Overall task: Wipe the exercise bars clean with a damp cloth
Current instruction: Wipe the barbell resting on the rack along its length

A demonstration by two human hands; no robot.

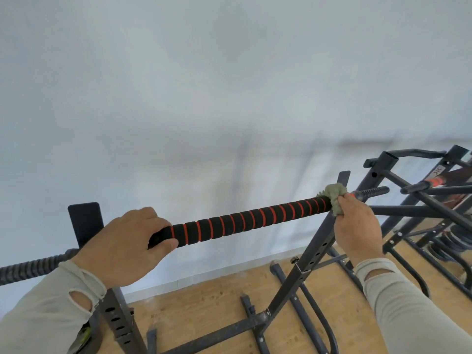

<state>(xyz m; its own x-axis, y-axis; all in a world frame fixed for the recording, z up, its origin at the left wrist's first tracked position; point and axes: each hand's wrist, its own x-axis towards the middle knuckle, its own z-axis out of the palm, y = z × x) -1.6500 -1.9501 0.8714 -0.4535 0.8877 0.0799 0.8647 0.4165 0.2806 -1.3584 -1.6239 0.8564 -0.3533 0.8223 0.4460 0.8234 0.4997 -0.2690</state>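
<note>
Two hands share one bar (pixel 245 219), and its long axis is what your next stroke depends on: it runs from low on your left to higher on your right, resting across the dark metal rack (pixel 310 254). Your left hand (pixel 122 247) wraps the near end of the black foam grip with its red rings, fingers (pixel 143 215) curled over the top and thumb underneath, steadying it. Your right hand (pixel 357 226) is at the far end of the foam, clenched around the grey-green cloth (pixel 333 194), which is bunched against the bar just where the foam stops and the bare threaded end (pixel 373 191) begins. Whether the cloth fully circles the bar you cannot tell from here.

So the unwiped-looking length lies between your hands, down and to the left of the cloth. The likely stroke is a slide along that axis toward your left hand, which is the nearer anchor; it will probably have to shift once the cloth arrives. More bars (pixel 421 186) wait on the frame farther right, above the wooden floor (pixel 217 297).
</note>
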